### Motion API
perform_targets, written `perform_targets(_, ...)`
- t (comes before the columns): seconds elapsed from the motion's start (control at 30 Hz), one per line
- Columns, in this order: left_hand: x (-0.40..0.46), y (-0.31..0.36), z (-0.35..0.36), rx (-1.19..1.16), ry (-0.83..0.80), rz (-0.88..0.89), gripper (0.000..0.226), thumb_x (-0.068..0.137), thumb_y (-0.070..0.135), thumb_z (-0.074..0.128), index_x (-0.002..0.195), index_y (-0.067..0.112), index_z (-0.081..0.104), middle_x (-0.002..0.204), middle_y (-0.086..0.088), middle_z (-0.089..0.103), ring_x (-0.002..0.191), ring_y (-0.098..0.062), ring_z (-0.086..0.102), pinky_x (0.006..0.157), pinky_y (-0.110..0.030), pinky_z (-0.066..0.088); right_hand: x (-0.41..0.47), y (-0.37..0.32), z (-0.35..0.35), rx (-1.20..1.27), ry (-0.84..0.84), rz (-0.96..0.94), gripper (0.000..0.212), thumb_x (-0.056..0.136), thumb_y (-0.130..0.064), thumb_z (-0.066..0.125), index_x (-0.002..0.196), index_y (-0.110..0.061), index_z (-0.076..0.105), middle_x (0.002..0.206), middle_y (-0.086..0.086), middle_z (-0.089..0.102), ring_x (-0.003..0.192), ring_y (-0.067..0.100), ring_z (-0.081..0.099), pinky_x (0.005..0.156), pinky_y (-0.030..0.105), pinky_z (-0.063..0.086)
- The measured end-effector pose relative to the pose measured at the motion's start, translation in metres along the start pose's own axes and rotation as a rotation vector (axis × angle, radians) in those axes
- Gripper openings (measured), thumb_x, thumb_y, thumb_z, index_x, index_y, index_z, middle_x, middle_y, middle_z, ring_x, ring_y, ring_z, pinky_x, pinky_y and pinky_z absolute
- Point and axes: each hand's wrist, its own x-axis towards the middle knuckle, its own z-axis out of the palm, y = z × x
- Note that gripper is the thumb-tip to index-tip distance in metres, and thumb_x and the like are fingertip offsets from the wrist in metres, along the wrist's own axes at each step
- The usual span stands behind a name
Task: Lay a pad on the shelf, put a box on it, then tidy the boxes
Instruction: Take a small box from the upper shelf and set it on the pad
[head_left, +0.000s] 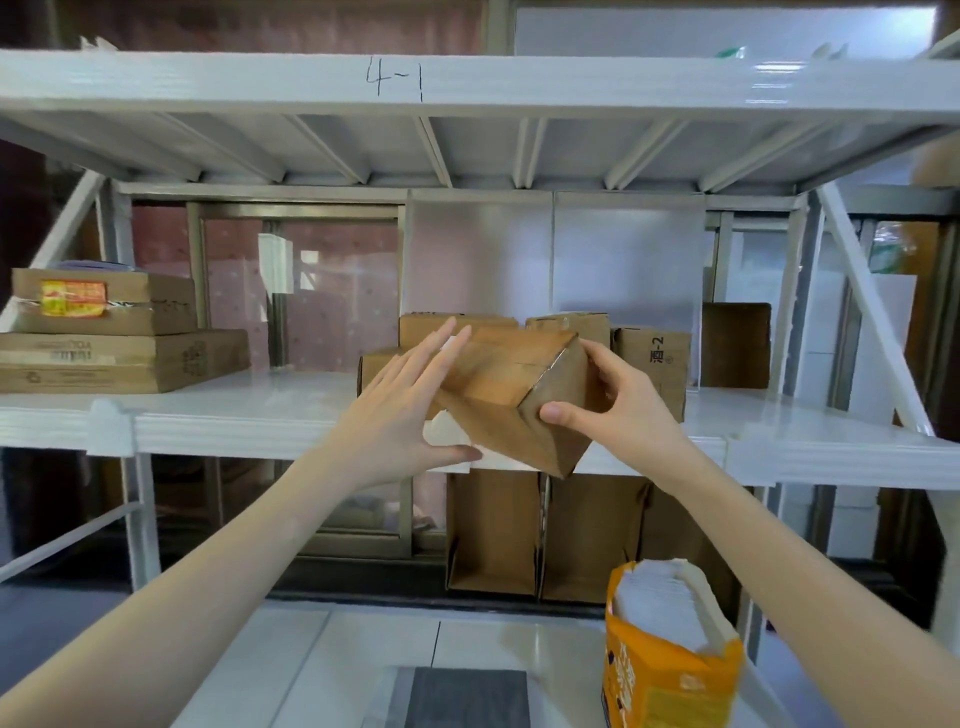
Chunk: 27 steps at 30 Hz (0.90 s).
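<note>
A small brown cardboard box (511, 400) is tilted on one corner above the front edge of the middle shelf (260, 410). My right hand (608, 395) grips its right end, thumb on the front face. My left hand (400, 405) lies flat with spread fingers against its left side. Under the box a white pad (452, 439) shows on the shelf, partly hidden by the box and my left hand. Several more brown boxes (652, 364) stand close behind.
Two flat cartons (114, 358) are stacked at the shelf's left end. A dark brown box (735, 345) stands at the back right. Open cartons (493, 535) sit below the shelf. An orange pack of white pads (670, 649) stands at the lower right. The upper shelf is marked 4-1.
</note>
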Motion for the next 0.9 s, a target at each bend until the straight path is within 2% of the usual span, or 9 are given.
perform_targets(0.13,-0.005,0.017,-0.014,-0.133,-0.081,-0.002,0.120,0.061,0.059,0.075,0.147,0.036,-0.006,0.158,0.015,-0.005,0.145,-0.010,0.004,0.117,-0.040,0.013,-0.023,0.001,-0.005,0.136,-0.141,0.061,0.060,0.064,-0.049,0.073,0.117,-0.042,0.046,0.117,-0.022,0.056,0.108,-0.004,0.055,0.088,0.014,0.050)
perform_targets(0.27,-0.015,0.031,-0.022,-0.185,-0.312,-0.008,0.123,0.058,0.058,0.078,0.148,0.037,-0.004,0.154,0.021,-0.001,0.140,-0.001,0.002,0.115,-0.033,0.005,-0.041,0.008,-0.007,0.203,-0.272,0.105,0.077,0.049,-0.065,0.077,0.118,-0.043,0.051,0.119,-0.017,0.062,0.109,-0.001,0.059,0.083,0.015,0.051)
perform_targets(0.37,-0.025,0.036,-0.014,-0.229,-0.451,-0.028,0.117,0.059,0.058,0.078,0.146,0.042,0.001,0.150,0.017,0.016,0.135,-0.007,0.020,0.113,-0.033,0.020,-0.051,0.013,-0.003,0.211,-0.361,0.145,0.078,0.051,-0.062,0.077,0.121,-0.041,0.050,0.119,-0.018,0.060,0.108,-0.004,0.058,0.081,0.012,0.049)
perform_targets(0.47,-0.042,0.038,0.004,-0.286,-0.526,-0.096,0.111,0.059,0.059,0.077,0.143,0.043,0.006,0.139,0.012,0.027,0.121,-0.008,0.033,0.104,-0.031,0.033,-0.060,0.021,0.002,0.191,-0.434,0.206,0.053,0.073,-0.041,0.073,0.119,-0.041,0.047,0.118,-0.019,0.056,0.099,-0.015,0.057,0.075,0.004,0.047)
perform_targets(0.53,-0.055,0.037,0.016,-0.311,-0.551,-0.149,0.110,0.060,0.060,0.076,0.144,0.040,0.008,0.137,0.010,0.030,0.120,-0.009,0.036,0.102,-0.030,0.035,-0.065,0.025,0.006,0.164,-0.458,0.235,0.050,0.079,-0.032,0.068,0.123,-0.038,0.046,0.119,-0.015,0.055,0.099,-0.014,0.057,0.074,0.004,0.047)
perform_targets(0.63,-0.073,0.034,0.034,-0.355,-0.593,-0.208,0.105,0.062,0.061,0.073,0.145,0.036,0.013,0.138,0.012,0.033,0.120,-0.008,0.039,0.102,-0.027,0.034,-0.072,0.035,0.012,0.104,-0.437,0.266,0.061,0.077,-0.038,0.064,0.134,-0.031,0.042,0.125,-0.007,0.056,0.110,0.000,0.056,0.083,0.015,0.049)
perform_targets(0.73,-0.092,0.028,0.054,-0.511,-0.656,-0.330,0.097,0.063,0.062,0.072,0.144,0.038,0.023,0.131,0.015,0.047,0.115,-0.007,0.051,0.095,-0.026,0.045,-0.080,0.049,0.020,0.067,-0.414,0.289,0.057,0.082,-0.042,0.059,0.135,-0.033,0.041,0.130,-0.005,0.054,0.119,0.005,0.052,0.100,0.028,0.042)
perform_targets(0.8,-0.104,0.025,0.066,-0.595,-0.711,-0.427,0.091,0.063,0.066,0.070,0.140,0.040,0.032,0.121,0.020,0.055,0.106,-0.004,0.058,0.084,-0.019,0.048,-0.088,0.057,0.024,0.082,-0.450,0.310,0.060,0.080,-0.046,0.058,0.135,-0.038,0.038,0.133,-0.006,0.053,0.121,0.005,0.051,0.104,0.029,0.040)
perform_targets(0.9,-0.121,0.019,0.090,-0.718,-0.783,-0.564,0.079,0.060,0.069,0.065,0.128,0.031,0.051,0.115,0.012,0.065,0.102,-0.009,0.064,0.088,-0.027,0.052,-0.099,0.071,0.033,0.081,-0.575,0.357,0.076,0.073,-0.048,0.062,0.140,-0.043,0.026,0.143,-0.008,0.042,0.126,0.005,0.045,0.106,0.031,0.038)
